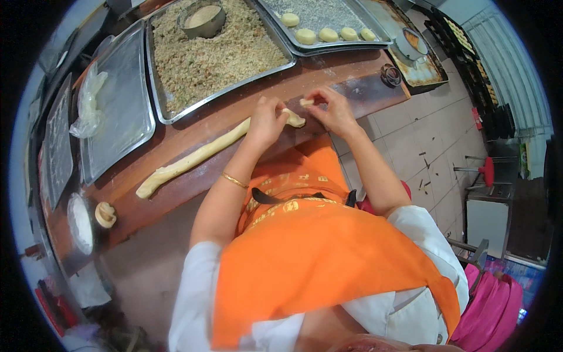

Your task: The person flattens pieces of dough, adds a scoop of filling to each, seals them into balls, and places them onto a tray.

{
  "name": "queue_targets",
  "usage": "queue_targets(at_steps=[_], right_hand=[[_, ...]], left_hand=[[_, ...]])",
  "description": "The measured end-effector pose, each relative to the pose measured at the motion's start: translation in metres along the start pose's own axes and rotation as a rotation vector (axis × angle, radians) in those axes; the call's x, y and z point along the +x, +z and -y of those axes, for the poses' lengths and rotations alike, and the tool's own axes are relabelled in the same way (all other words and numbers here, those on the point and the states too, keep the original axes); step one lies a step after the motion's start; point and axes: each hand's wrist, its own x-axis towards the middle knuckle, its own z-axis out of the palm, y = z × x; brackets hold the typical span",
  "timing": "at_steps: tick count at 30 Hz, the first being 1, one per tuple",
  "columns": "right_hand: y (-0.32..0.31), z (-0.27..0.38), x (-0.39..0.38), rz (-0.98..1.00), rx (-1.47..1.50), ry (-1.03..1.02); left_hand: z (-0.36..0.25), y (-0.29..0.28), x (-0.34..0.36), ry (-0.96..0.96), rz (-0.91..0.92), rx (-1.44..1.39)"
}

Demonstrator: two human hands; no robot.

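A long pale dough rope [199, 157] lies aslant along the near side of the brown work table. My left hand [268, 124] is closed round it close to its right end, a short stub of dough sticking out past the fingers. Just to the right and a little apart, my right hand [333, 112] pinches a small dough piece [305, 102] between thumb and fingers. Beyond both hands stands a metal tray [230, 88] filled with crumbly, speckled filling [246, 50]. Several round dough pieces [327, 35] rest on a floured tray [328, 14] at the far right.
A round metal bowl [205, 26] sits in the filling. Left are a metal tray [126, 111] with a plastic bag [89, 102], a bowl of white powder [80, 223] and a beige lump [105, 215]. Dark rings [390, 75] lie near the table's right end; a red stool [487, 172] stands beyond.
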Motion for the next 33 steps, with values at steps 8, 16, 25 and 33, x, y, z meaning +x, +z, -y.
queue_targets(at_steps=[8, 16, 25, 33], right_hand=[[0.028, 0.014, 0.005, 0.177, -0.017, -0.298], [-0.003, 0.009, 0.010, -0.234, 0.049, -0.130], [-0.024, -0.019, -0.016, -0.331, 0.092, -0.032], [-0.024, -0.015, -0.032, -0.294, 0.051, -0.021]], left_hand=[[0.002, -0.004, 0.004, 0.112, -0.112, 0.365], [0.002, 0.040, 0.058, 0.367, -0.078, 0.387], [-0.001, 0.040, 0.051, 0.468, 0.175, 0.703], [0.000, 0.044, 0.076, 0.571, 0.082, 0.522]])
